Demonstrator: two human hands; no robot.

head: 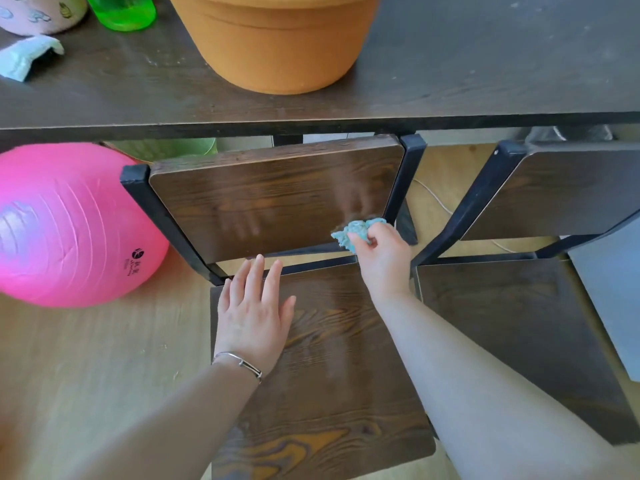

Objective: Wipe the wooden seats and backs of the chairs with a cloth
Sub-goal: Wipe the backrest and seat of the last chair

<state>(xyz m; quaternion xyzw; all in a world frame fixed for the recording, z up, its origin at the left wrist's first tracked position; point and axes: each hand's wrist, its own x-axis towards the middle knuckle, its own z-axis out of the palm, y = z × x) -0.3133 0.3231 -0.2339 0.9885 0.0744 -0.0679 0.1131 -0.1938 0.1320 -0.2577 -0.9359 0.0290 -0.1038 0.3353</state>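
Observation:
A dark wooden chair stands before me, its back panel (pixel 270 195) upright in a black metal frame and its seat (pixel 332 368) below. My right hand (pixel 382 258) grips a crumpled light-blue cloth (pixel 353 232) against the lower right corner of the back panel. My left hand (pixel 252 310) lies flat, fingers straight, on the rear left part of the seat. A second chair of the same kind stands to the right, with its back (pixel 561 195) and seat (pixel 519 323) in view.
A dark table (pixel 450 74) runs across the top, carrying an orange pot (pixel 277 39), a green bottle (pixel 121 12), a pink cup (pixel 38 12) and a pale folded cloth (pixel 24 57). A big pink ball (pixel 65 223) rests on the wooden floor left of the chair.

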